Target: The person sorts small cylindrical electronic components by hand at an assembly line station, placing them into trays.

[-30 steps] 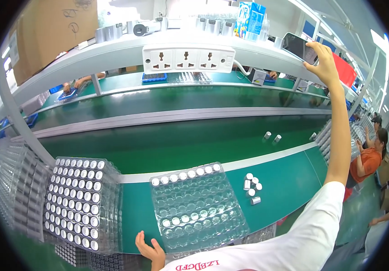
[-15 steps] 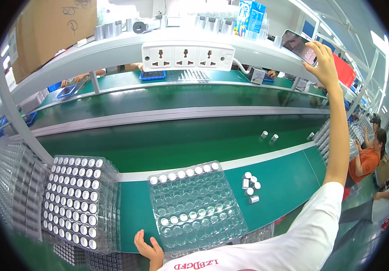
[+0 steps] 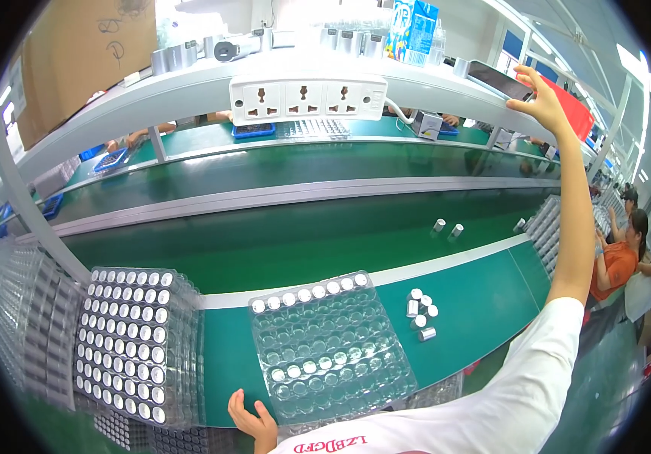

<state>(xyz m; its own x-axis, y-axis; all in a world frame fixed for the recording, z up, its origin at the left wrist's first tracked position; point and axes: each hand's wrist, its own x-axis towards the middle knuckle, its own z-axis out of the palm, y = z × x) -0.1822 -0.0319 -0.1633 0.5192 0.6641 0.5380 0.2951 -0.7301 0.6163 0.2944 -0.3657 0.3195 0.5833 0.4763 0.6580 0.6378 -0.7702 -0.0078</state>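
Note:
My right hand (image 3: 543, 108) is raised at the shelf's right end, thumb and fingers spread with nothing between them. Just left of its fingertips a dark-screened phone (image 3: 495, 78) lies on the shelf. Low in the view, my left hand (image 3: 252, 415) is open and holds nothing, beside the near left corner of a clear plastic tray (image 3: 318, 333). White-topped cylinders (image 3: 319, 291) fill the tray's far row, and a few more sit in a lower row. Right of the tray, several loose silver-and-white cylinders (image 3: 421, 321) stand or lie on the green work surface.
Stacked filled trays (image 3: 121, 340) stand to the left. A green conveyor belt (image 3: 302, 242) runs behind, carrying a few cylinders (image 3: 439, 225). A white power strip (image 3: 308, 98) fronts the shelf, which bears a cardboard box (image 3: 87, 60) and a blue carton (image 3: 413, 32). A person in orange (image 3: 619, 265) is at right.
The phone has gone from tilted up with a lit screen in my right hand to lying flat on the shelf. My right fingers have come away from it. My left hand barely moved.

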